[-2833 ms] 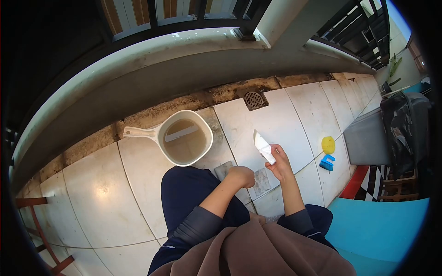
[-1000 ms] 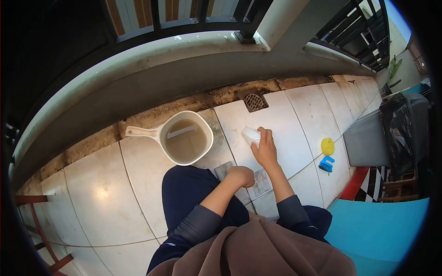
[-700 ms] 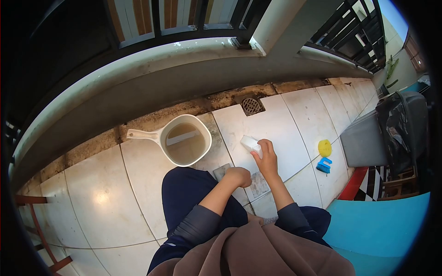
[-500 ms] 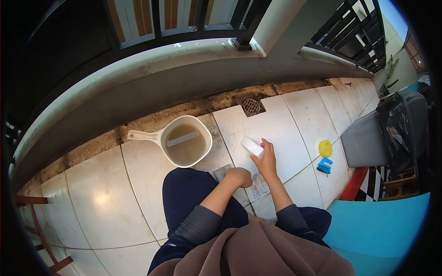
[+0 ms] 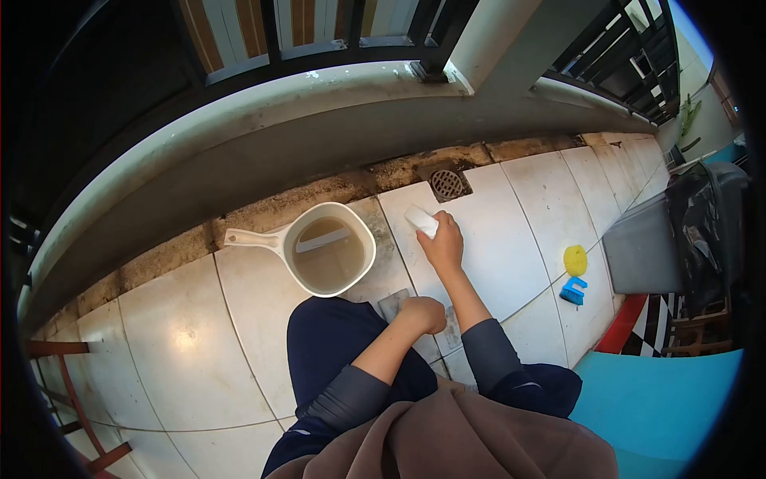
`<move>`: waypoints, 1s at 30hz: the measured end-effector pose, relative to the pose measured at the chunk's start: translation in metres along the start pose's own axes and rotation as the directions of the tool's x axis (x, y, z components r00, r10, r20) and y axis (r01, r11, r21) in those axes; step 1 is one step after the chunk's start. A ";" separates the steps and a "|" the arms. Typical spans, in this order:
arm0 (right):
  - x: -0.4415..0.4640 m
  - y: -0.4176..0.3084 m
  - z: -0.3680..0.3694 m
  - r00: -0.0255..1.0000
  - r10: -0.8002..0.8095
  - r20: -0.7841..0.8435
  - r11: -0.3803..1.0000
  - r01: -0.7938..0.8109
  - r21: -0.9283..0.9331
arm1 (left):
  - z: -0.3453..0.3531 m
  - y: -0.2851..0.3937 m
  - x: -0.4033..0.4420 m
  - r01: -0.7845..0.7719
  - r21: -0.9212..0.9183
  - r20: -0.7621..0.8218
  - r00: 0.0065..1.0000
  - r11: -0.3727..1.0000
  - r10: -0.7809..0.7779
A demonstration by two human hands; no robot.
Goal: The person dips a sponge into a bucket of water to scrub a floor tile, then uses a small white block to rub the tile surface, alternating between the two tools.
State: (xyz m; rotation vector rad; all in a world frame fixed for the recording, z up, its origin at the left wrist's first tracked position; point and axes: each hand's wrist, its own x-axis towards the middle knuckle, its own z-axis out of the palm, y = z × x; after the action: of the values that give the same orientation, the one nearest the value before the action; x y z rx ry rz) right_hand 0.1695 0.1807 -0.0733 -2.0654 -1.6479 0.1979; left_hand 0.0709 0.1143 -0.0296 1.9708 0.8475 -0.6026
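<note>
My right hand [image 5: 444,243] grips a small white block-like piece [image 5: 421,221] above or against the white floor tiles, just below the drain grate [image 5: 449,184]. Whether the piece touches the tile is hard to tell. Near my knee, my left hand [image 5: 424,315] is closed, and I cannot make out anything in it. Beside it on the floor is a grey patch [image 5: 394,303]. To the left stands a white dipper [image 5: 369,254] with cloudy water [image 5: 331,267] in it, its handle pointing left.
A yellow sponge [image 5: 575,260] and a blue brush [image 5: 573,290] lie on the tiles at right, beside a grey bin [image 5: 645,249]. A low wall [image 5: 319,144] with dark railings runs along the back. Red bars [image 5: 72,391] stand at far left.
My right hand has moved up and left toward the drain with the white piece, after lowering it from a raised position. My left hand stays by my knee. The view has shifted slightly.
</note>
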 end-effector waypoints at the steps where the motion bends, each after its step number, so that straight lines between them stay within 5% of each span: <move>1: 0.011 -0.002 0.008 1.000 0.015 -0.015 1.000 -0.015 0.008 | -0.001 0.000 0.000 0.005 -0.004 0.005 1.000 1.000 -0.005; 8: 0.044 0.003 0.021 1.000 -0.016 -0.023 0.999 0.017 0.052 | 0.000 -0.003 0.007 -0.026 0.053 0.032 0.999 0.998 0.024; 19: -0.115 0.025 -0.056 0.996 0.016 0.086 0.997 -0.010 -0.073 | 0.001 0.002 -0.009 -0.053 -0.003 -0.043 0.998 0.999 0.053; 24: -0.037 0.019 -0.025 0.999 0.032 -0.012 0.989 -0.033 -0.145 | 0.003 -0.002 -0.001 -0.019 0.037 0.001 1.000 0.999 0.019; 30: 0.057 0.011 -0.004 0.991 0.114 0.068 0.953 -0.089 -0.290 | 0.001 -0.005 0.002 0.000 0.021 -0.015 1.000 1.000 0.001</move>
State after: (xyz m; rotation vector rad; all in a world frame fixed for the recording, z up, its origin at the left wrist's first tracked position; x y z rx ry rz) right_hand 0.1958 0.2320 -0.0641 -2.3903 -1.7047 0.0846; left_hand 0.0678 0.1159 -0.0342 1.9963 0.8529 -0.5996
